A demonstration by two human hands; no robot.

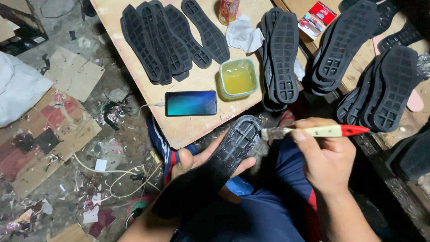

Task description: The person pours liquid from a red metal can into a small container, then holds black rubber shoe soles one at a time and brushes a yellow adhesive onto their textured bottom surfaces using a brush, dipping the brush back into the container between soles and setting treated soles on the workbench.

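The left hand (197,163) comes up from the lower middle, palm turned upward, and cradles a black sole (224,157) from beneath; the thumb lies over the near edge and the fingertips curl up on the far side, so the hand is closed about the sole; the sole slants from the lap up toward the board's (188,130) near edge, tread side up, its upper end glistening wet. The right hand (324,157) reaches in from the lower right, wrist bent inward, fingers and thumb pinched round a brush (320,131) held almost level; the red end of its pale handle points right, and the bristles touch the sole's upper end.

On the board beyond lie a phone (191,103) with its screen lit, a square tub (238,79) of yellow liquid just right of it, a fan of soles (172,38) at the back left, a white rag (244,35) and a can (229,10); a stack of soles (282,56) stands right of the tub; further piles (380,76) rest on the bench to the right; the floor (67,134) at left is strewn with card, scraps and white cable.
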